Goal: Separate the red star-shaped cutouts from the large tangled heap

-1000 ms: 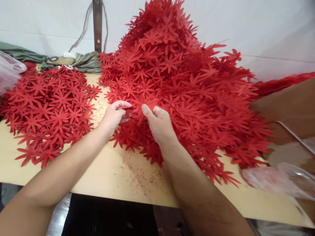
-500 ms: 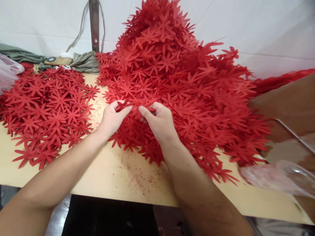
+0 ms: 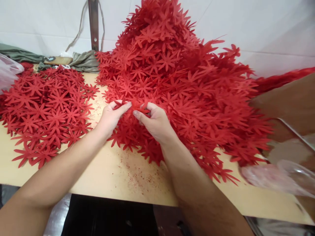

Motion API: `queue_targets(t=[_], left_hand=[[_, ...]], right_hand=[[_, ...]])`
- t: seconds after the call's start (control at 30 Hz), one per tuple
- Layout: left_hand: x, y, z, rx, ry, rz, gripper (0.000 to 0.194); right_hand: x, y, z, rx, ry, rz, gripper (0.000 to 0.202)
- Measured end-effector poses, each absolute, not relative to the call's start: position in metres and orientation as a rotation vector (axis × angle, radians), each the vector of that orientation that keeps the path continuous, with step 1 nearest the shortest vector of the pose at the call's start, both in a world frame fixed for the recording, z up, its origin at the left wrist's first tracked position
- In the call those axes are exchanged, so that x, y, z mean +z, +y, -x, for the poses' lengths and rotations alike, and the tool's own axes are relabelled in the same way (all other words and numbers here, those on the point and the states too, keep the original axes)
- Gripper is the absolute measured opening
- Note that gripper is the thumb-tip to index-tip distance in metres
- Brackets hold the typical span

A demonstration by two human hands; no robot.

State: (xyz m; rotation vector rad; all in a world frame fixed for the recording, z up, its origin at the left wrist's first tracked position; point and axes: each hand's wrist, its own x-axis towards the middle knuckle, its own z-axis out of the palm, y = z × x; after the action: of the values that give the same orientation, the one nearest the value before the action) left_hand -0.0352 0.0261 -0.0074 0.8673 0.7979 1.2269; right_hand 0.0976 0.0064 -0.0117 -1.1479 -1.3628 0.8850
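Note:
Between my hands is a red flower-shaped cutout (image 3: 136,105) with long narrow petals, partly hidden by my fingers. My left hand (image 3: 112,114) pinches its left side between thumb and fingers. My right hand (image 3: 155,119) is closed on its right side, thumb toward the left hand. Both hands are in front of a tall heap of the same red cutouts (image 3: 167,62), which rises against the wall. To the left lies a lower, flatter pile of red cutouts (image 3: 49,105).
The pale table (image 3: 118,177) has red specks near its front. A cardboard box (image 3: 290,108) and a clear plastic bag (image 3: 270,177) are at the right. Grey-green cloth (image 3: 86,61) and a tan phone-like object (image 3: 59,61) lie at the back left. A white plastic bag (image 3: 8,72) is at the left edge.
My right hand has shifted slightly left, and its thumb has slid closer to my left hand. The cutout has bent or turned between the fingers. The piles look the same.

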Motion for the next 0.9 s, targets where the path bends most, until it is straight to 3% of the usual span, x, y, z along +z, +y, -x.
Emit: queue_targets(t=[0.2, 0.53, 0.9], left_hand=[[-0.007, 0.039, 0.045, 1.368, 0.857, -0.795, 0.019], [-0.009, 0.033, 0.036, 1.314, 0.866, -0.991, 0.02], [-0.016, 0.034, 0.037, 1.33, 0.887, -1.037, 0.028]], right_hand=[[-0.01, 0.006, -0.101, 0.975, -1.261, 1.168, 0.024], [-0.005, 0.006, -0.102, 1.09, -0.997, 1.102, 0.047], [0.0, 0.005, -0.109, 1.299, -1.013, 1.159, 0.048]])
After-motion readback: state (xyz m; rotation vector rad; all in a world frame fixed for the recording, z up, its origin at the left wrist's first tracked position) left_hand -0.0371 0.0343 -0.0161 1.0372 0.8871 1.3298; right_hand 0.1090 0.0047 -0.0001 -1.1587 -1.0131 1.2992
